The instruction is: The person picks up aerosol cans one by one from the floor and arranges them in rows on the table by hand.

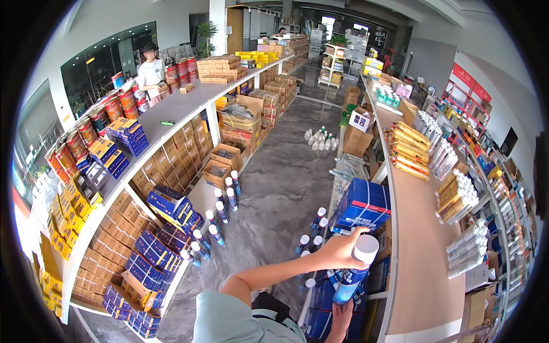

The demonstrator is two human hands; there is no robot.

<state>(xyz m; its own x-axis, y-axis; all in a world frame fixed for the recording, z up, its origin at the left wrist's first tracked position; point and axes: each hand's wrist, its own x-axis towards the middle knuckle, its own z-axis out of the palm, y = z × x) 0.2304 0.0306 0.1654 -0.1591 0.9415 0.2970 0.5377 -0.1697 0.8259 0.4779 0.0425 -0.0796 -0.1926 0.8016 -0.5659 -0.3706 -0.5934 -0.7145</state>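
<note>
A blue spray can (350,281) with a white cap is held nearly upright, slightly tilted, over the shelf unit on my right. My left hand (338,250) is wrapped round its upper part, just under the cap, with the thumb raised beside it. Under the can's base, my right hand (341,318) grips the bottom end; some of its fingers are hidden. Just beyond sits a blue carton (362,204) with white lettering. More blue cartons (320,324) lie on the lower shelf beneath my hands. Several similar cans (302,242) stand on the floor to the left of my left hand.
A long counter (423,268) on my right bears yellow packs (408,150) and bundles of white tubes (467,248). Across the grey marble aisle (269,171), more spray cans (215,233) line the left shelves. Another person (151,77) stands behind the left counter (157,123).
</note>
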